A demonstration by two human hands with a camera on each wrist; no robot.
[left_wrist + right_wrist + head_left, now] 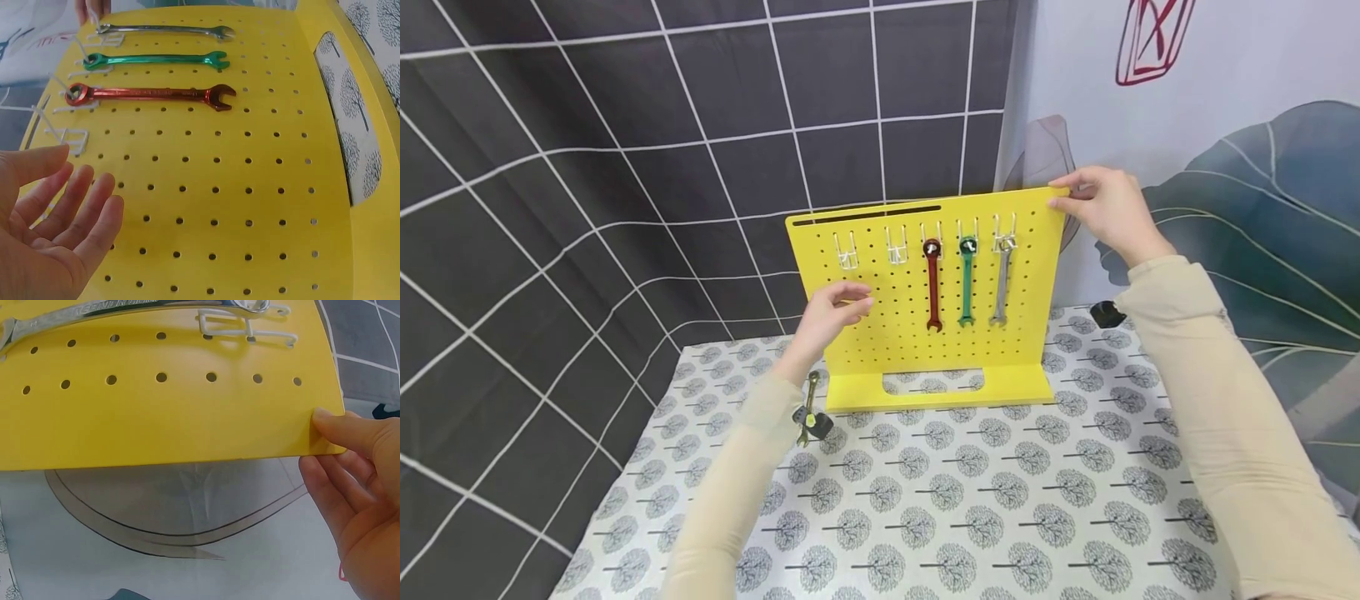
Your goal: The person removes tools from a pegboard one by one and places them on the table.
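A yellow pegboard (880,325) stands upright on the table, also filling the left wrist view (250,206) and the right wrist view (156,425). Red (932,287), green (967,283) and silver (1000,279) wrenches hang from clear hooks on it. The same red (150,94), green (156,60) and silver (162,29) wrenches show in the left wrist view. My right hand (1105,208) pinches the board's top right corner (328,428). My left hand (835,312) hovers with relaxed fingers (94,206) in front of the board's lower left, holding nothing.
Two empty clear hooks (846,250) sit at the board's upper left. A small wrench (808,408) lies on the tree-patterned tablecloth (970,500) beside the board's left foot. A black object (1107,314) lies behind the board on the right. Dark tiled backdrop rises behind.
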